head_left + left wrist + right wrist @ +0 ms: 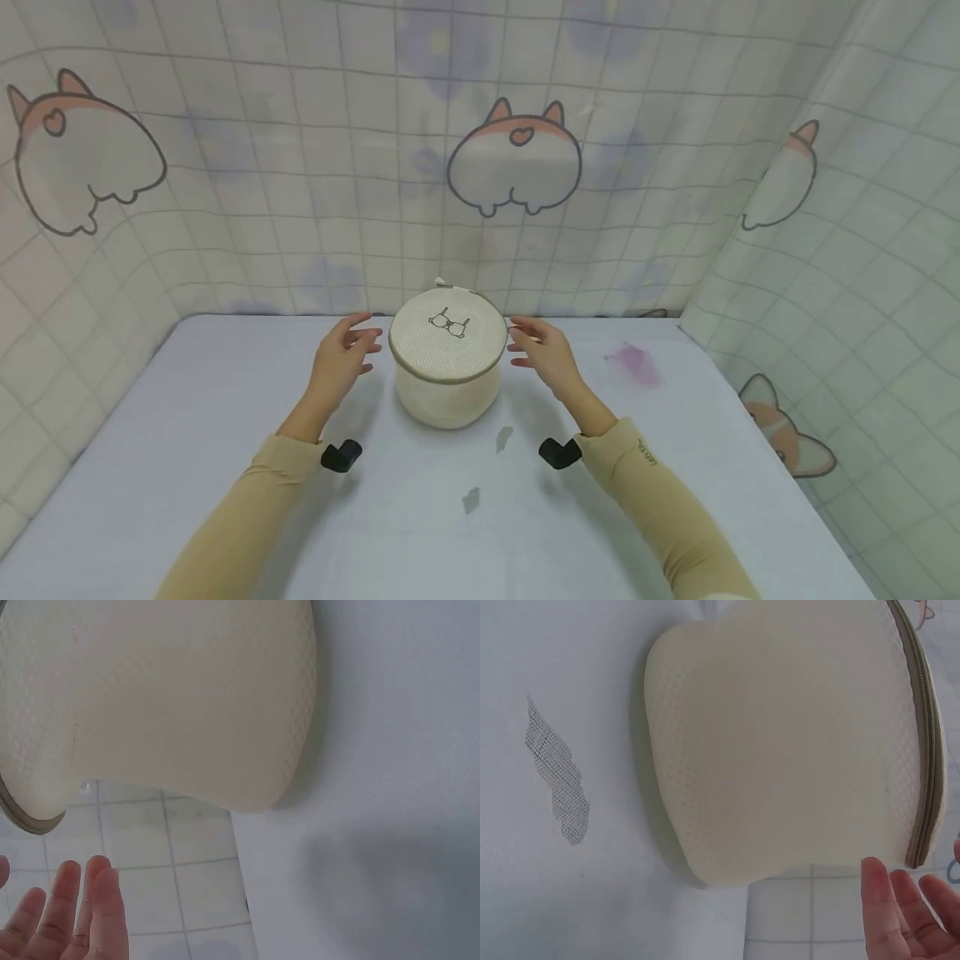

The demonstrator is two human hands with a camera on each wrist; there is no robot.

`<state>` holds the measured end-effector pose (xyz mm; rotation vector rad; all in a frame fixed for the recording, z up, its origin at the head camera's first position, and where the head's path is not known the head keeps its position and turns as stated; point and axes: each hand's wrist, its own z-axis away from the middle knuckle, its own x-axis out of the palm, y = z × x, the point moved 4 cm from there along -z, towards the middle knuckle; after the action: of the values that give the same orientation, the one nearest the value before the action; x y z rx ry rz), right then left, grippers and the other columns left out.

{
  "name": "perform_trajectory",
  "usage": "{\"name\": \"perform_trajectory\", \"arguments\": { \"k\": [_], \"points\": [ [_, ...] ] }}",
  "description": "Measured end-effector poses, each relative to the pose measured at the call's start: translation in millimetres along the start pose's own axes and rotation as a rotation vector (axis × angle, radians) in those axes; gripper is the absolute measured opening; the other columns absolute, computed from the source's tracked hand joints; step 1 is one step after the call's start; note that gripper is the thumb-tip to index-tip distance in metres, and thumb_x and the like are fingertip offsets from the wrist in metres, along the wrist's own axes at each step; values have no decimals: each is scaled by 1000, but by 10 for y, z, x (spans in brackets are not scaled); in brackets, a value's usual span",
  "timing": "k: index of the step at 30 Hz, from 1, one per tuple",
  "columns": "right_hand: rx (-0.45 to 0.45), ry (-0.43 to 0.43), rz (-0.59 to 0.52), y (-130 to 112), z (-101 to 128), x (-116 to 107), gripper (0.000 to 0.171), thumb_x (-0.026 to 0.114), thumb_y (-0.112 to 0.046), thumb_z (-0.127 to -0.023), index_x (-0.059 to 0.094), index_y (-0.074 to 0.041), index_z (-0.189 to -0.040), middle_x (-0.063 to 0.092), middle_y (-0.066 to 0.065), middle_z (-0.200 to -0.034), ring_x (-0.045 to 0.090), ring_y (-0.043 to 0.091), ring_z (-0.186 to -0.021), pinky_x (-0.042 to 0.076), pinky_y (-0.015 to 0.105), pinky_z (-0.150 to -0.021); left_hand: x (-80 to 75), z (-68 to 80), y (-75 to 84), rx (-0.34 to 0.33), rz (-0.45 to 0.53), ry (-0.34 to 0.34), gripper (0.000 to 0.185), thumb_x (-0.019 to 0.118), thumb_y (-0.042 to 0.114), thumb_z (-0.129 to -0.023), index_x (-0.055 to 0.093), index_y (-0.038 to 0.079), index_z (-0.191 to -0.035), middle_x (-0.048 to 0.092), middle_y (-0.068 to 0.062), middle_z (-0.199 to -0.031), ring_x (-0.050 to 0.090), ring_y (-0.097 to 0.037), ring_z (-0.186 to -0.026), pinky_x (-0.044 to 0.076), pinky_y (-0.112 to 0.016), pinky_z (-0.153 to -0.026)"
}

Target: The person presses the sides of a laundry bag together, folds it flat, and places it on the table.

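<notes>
A round cream mesh laundry bag (447, 396) stands upright on the white table, its flat lid printed with a pair of glasses. A brown zipper (928, 750) runs round the lid's edge, with the pull at the back. On the bag's left side my left hand (343, 354) is held apart from it, fingers loosely bent and holding nothing. My right hand (546, 354) is at the other side, its fingertips close by the lid's rim. In the right wrist view, the fingers (885, 900) overlap the bag's edge near the zipper.
The white table (225, 400) has two grey worn patches (471, 500) in front of the bag and a pink stain (636, 364) at the right. Behind and beside it hangs a gridded curtain (300, 167) with corgi prints. Each wrist wears a black camera (559, 453).
</notes>
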<state>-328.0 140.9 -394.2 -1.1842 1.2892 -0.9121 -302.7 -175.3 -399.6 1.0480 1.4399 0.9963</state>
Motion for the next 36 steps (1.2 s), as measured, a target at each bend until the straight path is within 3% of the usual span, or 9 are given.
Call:
{"name": "perform_trajectory", "arguments": {
  "k": [4, 10, 21, 30, 36],
  "points": [
    [52, -8, -77, -5, -7, 27, 44, 56, -15, -107, 51, 5, -146, 58, 25, -134, 66, 37, -110, 61, 32, -81, 44, -58, -5, -43, 100, -29, 51, 51, 22, -109, 39, 8, -156, 57, -21, -144, 62, -33, -120, 58, -33, -89],
    [111, -45, -165, -20, -33, 60, 50, 55, -12, -106, 44, 4, -152, 54, 24, -138, 66, 16, -93, 60, 33, -83, 132, -113, 53, -69, 190, -42, 53, 51, 19, -108, 37, 8, -158, 53, -22, -147, 62, -22, -112, 58, -29, -87],
    [151, -97, -217, -32, -53, 127, 55, 55, -8, -105, 37, 1, -157, 49, 24, -140, 65, 16, -92, 59, 35, -87, 169, -123, 50, -117, 231, -43, 51, 52, 13, -106, 41, 7, -155, 52, -19, -147, 60, -15, -105, 57, -27, -87],
    [169, -157, -263, -46, -36, 174, 62, 53, 0, -103, 29, -2, -160, 45, 27, -146, 66, 15, -92, 59, 35, -88, 161, -73, 98, -128, 220, -97, 61, 51, 4, -102, 34, 8, -160, 43, -20, -155, 54, -31, -128, 50, -41, -105],
    [160, -204, -273, -71, -35, 184, 66, 52, 3, -102, 25, -2, -162, 41, 29, -151, 66, 15, -93, 59, 36, -89, 155, -65, 136, -124, 200, -121, 61, 52, 3, -102, 33, 6, -160, 38, -20, -158, 48, -37, -135, 47, -45, -107]
  ]
}}
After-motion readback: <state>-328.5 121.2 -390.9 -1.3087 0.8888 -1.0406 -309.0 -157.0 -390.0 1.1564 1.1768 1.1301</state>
